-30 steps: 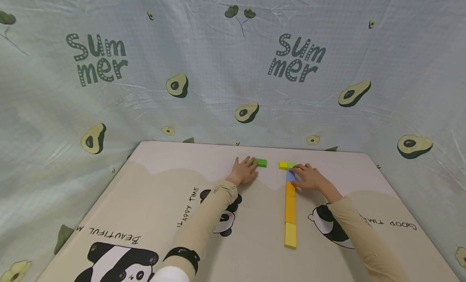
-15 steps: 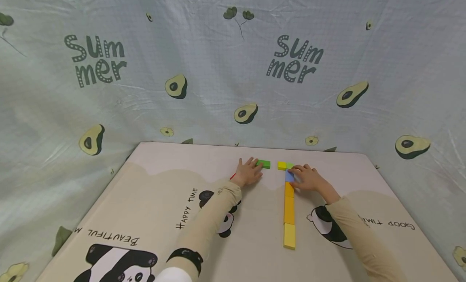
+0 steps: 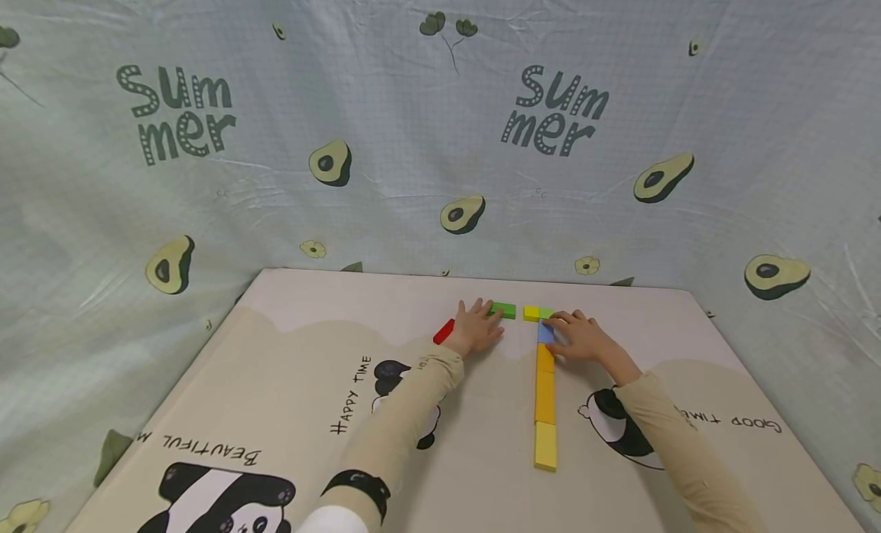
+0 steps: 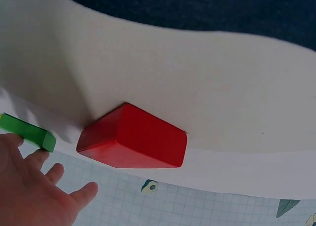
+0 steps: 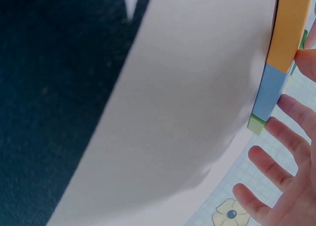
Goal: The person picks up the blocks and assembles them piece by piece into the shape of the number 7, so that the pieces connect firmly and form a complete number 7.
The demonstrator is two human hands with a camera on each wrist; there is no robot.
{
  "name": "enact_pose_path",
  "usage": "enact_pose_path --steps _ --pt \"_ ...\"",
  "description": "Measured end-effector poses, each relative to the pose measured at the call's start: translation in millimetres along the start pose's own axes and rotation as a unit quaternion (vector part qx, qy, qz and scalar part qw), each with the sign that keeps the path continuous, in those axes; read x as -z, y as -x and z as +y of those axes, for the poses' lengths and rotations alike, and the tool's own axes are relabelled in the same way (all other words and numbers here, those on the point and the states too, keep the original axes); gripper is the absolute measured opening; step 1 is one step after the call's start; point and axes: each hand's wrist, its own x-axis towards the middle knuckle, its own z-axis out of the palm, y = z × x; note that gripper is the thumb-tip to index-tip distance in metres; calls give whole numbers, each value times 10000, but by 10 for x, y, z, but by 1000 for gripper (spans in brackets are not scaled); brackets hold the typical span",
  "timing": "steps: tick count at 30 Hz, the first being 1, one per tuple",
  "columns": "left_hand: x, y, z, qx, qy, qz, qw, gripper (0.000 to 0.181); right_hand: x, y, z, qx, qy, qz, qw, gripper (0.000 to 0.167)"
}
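Observation:
My left hand (image 3: 476, 328) lies with spread fingers at the left part of a green block (image 3: 505, 310); in the left wrist view its fingertips touch that green block (image 4: 30, 132). Beside the left wrist sits a red block (image 3: 444, 332), partly covered in the head view. My right hand (image 3: 583, 336) rests at the far end of a row of blocks, its fingertips against the blue block (image 3: 545, 332) and its thumb by an orange block (image 3: 544, 395). A light green block (image 3: 545, 313) and a yellow block (image 3: 531, 313) join the row's far end.
A longer yellow block (image 3: 545, 445) forms the near end of the row. Panda-printed cloth covers the table (image 3: 275, 380). Behind it hangs a curtain (image 3: 385, 120) with avocado prints, close to the table's far edge.
My left hand has moved to the right, and the green block has slid right with it, nearer the yellow block. The red block has come into sight. My right hand stays in place.

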Motion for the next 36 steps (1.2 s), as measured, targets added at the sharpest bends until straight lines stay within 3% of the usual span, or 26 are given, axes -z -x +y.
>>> enact_pose_path --steps 16,36 --pt "74 62 71 141 25 -33 9999 48 -16 -16 29 -52 -34 -37 10000 52" --pt "27 78 19 -29 44 -61 10000 47 -15 -24 23 2 -33 -26 10000 52"
